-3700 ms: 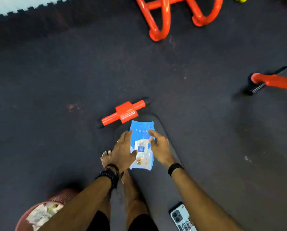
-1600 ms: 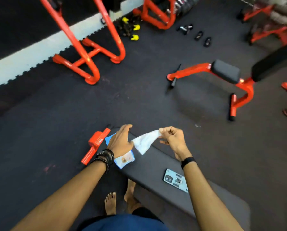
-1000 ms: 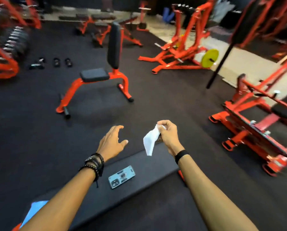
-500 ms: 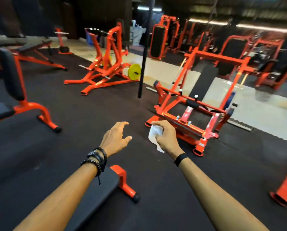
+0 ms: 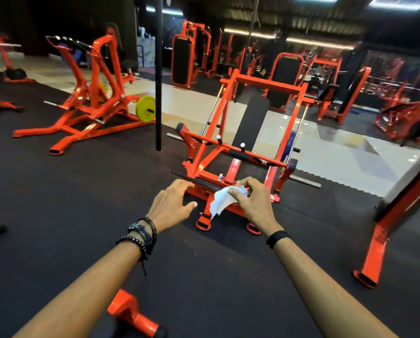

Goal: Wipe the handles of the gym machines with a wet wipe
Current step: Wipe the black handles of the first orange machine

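Far left: an orange plate-loaded machine (image 5: 89,98) stands on the black floor mat (image 5: 82,186), a yellow plate (image 5: 145,108) at its right end. Just right of it, a black pole (image 5: 158,74) rises from the mat edge.

Near left, bottom edge: an orange bench foot (image 5: 130,313) with a black end cap.

Centre: left hand (image 5: 171,206) held out over the mat, fingers spread wide and relaxed, holding nothing. Dark bracelets (image 5: 140,236) on its wrist.

Just right of it: right hand (image 5: 255,203), thumb and fingers pinching a white wipe (image 5: 222,198). The wipe is crumpled at the grip and hangs down to the left, clear of any machine. A black band (image 5: 277,237) is on that wrist.

Beyond both hands: an orange sled machine (image 5: 230,152) with a black back pad (image 5: 251,120), at the border of mat and pale tiled floor (image 5: 326,154). Its handles cannot be identified with certainty.

Near right: an orange frame leg (image 5: 377,250) planted on the mat. Far right: further orange machines, blurred.
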{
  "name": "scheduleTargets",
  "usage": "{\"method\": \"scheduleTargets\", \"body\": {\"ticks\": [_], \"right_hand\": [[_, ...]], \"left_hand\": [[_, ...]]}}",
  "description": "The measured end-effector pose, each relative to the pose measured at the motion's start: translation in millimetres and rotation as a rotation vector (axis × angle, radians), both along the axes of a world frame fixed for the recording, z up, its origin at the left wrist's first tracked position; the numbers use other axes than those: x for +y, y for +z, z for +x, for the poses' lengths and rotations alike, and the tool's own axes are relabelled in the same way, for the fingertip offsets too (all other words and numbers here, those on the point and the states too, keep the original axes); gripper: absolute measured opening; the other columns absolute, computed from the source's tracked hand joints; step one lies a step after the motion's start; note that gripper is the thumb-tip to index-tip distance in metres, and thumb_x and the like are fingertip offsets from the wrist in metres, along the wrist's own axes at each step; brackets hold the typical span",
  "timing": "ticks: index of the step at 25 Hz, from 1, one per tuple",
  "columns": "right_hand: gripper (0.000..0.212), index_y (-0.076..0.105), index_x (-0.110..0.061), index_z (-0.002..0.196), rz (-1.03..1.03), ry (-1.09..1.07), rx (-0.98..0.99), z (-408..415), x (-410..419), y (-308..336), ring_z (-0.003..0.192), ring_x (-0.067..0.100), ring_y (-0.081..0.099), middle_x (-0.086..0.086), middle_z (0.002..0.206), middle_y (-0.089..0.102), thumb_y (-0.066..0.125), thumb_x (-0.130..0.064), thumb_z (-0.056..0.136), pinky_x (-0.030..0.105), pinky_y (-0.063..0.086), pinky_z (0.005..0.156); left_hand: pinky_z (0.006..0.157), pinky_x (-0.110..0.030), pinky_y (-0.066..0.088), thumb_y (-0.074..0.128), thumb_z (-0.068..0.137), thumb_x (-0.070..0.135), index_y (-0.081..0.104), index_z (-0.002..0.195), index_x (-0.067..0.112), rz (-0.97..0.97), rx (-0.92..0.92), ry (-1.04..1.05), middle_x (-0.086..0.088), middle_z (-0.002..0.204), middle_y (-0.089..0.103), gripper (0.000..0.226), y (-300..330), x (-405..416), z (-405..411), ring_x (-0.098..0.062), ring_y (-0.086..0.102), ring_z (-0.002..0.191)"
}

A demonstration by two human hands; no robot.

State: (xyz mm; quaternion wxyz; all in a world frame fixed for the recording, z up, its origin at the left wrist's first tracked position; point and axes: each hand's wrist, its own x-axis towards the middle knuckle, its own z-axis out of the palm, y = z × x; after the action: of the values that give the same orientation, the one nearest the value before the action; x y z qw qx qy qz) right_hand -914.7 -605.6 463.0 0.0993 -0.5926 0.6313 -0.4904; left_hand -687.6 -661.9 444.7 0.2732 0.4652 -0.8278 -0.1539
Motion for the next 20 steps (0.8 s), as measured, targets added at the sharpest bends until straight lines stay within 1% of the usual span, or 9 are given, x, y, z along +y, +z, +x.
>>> {"method": "scheduleTargets", "body": {"ticks": [2, 4, 6, 10, 12, 14, 16, 18, 20], "right_hand": [[0.02, 0.061, -0.017, 0.075, -0.029, -0.046, 0.01, -18.9, -48.8, 3.5, 0.069, 0.005, 0.053, -0.007, 0.076, 0.061, 0.073, -0.03, 0.085, 0.019, 0.038, 0.061], [0.027, 0.059, -0.013, 0.073, -0.039, -0.074, -0.01, -32.4, -91.9, 8.2, 0.065, 0.005, 0.048, -0.004, 0.073, 0.058, 0.067, -0.031, 0.091, 0.022, 0.035, 0.06], [0.028, 0.059, -0.01, 0.073, -0.079, -0.083, -0.07, -44.9, -132.7, 13.4, 0.066, 0.007, 0.046, 0.0, 0.074, 0.056, 0.063, -0.027, 0.094, 0.025, 0.035, 0.061], [0.009, 0.068, -0.013, 0.092, -0.006, -0.066, -0.232, -74.4, -202.6, 8.4, 0.072, 0.004, 0.05, 0.001, 0.085, 0.058, 0.06, -0.014, 0.095, 0.018, 0.039, 0.067], [0.021, 0.07, -0.017, 0.103, 0.014, -0.029, -0.332, -89.6, -232.4, -3.2, 0.072, 0.008, 0.051, 0.009, 0.087, 0.062, 0.057, -0.005, 0.092, 0.021, 0.04, 0.064], [0.028, 0.072, -0.014, 0.101, 0.058, -0.003, -0.422, -103.1, -264.0, -16.0, 0.075, 0.012, 0.055, 0.011, 0.09, 0.066, 0.052, 0.002, 0.089, 0.024, 0.044, 0.066], [0.027, 0.073, -0.005, 0.09, 0.102, 0.019, -0.48, -118.6, -302.8, -28.4, 0.081, 0.013, 0.061, 0.005, 0.091, 0.069, 0.048, 0.007, 0.089, 0.023, 0.047, 0.07], [0.024, 0.073, 0.001, 0.088, 0.13, 0.034, -0.541, -138.4, -347.6, -39.2, 0.077, 0.012, 0.062, 0.007, 0.089, 0.071, 0.05, 0.008, 0.088, 0.019, 0.047, 0.065], [0.022, 0.073, 0.003, 0.094, 0.155, 0.062, -0.556, -156.4, -390.5, -47.8, 0.072, 0.013, 0.06, 0.013, 0.089, 0.071, 0.054, 0.01, 0.087, 0.016, 0.046, 0.058]], "left_hand": [[0.089, -0.041, 0.048, 0.066, 0.088, 0.036, 0.054, 0.129, 0.025, 0.001, 0.03, 0.011, 0.009, 0.133, 0.052, 0.044, 0.8, -49.8, -20.8, -0.017, 0.061, 0.104], [0.089, -0.041, 0.048, 0.067, 0.088, 0.036, 0.057, 0.125, 0.025, 0.003, 0.06, 0.029, 0.009, 0.13, 0.054, 0.041, 4.4, -93.4, -36.6, -0.017, 0.062, 0.101], [0.088, -0.04, 0.049, 0.068, 0.088, 0.035, 0.059, 0.122, 0.024, 0.003, 0.063, 0.026, 0.008, 0.127, 0.057, 0.038, 9.9, -139.4, -55.0, -0.018, 0.063, 0.1], [0.086, -0.037, 0.05, 0.068, 0.088, 0.031, 0.063, 0.118, 0.02, 0.0, 0.088, -0.001, 0.005, 0.121, 0.061, 0.033, 13.6, -216.6, -99.1, -0.021, 0.063, 0.101], [0.086, -0.036, 0.049, 0.068, 0.089, 0.032, 0.064, 0.117, 0.021, 0.014, 0.065, -0.018, 0.005, 0.12, 0.062, 0.03, 4.1, -245.8, -119.5, -0.02, 0.062, 0.101], [0.086, -0.034, 0.048, 0.067, 0.089, 0.033, 0.064, 0.115, 0.021, 0.039, 0.053, -0.026, 0.006, 0.119, 0.062, 0.028, -10.3, -277.6, -137.9, -0.018, 0.061, 0.102], [0.085, -0.033, 0.048, 0.066, 0.09, 0.034, 0.064, 0.115, 0.022, 0.063, 0.033, -0.023, 0.006, 0.118, 0.062, 0.028, -24.5, -317.0, -155.5, -0.017, 0.061, 0.1], [0.085, -0.036, 0.05, 0.066, 0.089, 0.036, 0.064, 0.114, 0.023, 0.075, 0.029, -0.007, 0.007, 0.117, 0.062, 0.028, -33.4, -361.3, -173.5, -0.016, 0.062, 0.096], [0.085, -0.037, 0.049, 0.066, 0.089, 0.035, 0.064, 0.114, 0.023, 0.063, 0.034, 0.023, 0.007, 0.117, 0.062, 0.028, -36.5, -403.1, -189.1, -0.018, 0.063, 0.097]]}}
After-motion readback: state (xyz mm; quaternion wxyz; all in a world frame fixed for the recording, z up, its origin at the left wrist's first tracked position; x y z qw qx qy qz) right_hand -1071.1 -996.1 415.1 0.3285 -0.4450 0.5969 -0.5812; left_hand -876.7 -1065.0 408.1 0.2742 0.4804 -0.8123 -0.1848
